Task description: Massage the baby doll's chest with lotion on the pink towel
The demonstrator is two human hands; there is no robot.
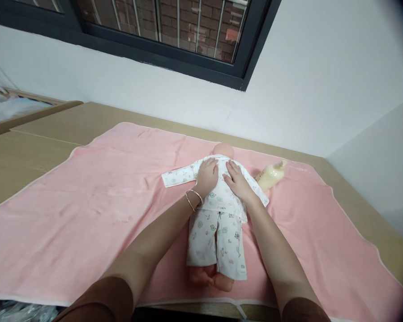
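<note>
A baby doll (218, 203) in a white patterned top and trousers lies stretched out on a pink blanket (100, 201), its head toward the wall and its bare feet toward me. My left hand (208, 174) rests flat on the upper left of the doll's top, fingers pointing to the head. On the upper right of the top lies my right hand (237, 180), its fingers extended and thumb apart. Neither hand grips anything. One doll sleeve reaches out to the left; the other slants down to the right. The doll's face is not visible.
Just right of the doll, a cream-coloured bottle (271, 175) lies on the blanket. The wooden table (50, 129) shows around the blanket's edges. Behind it are a white wall (305, 89) and a dark-framed window (240, 71). Clear plastic (20, 311) shows at the lower left.
</note>
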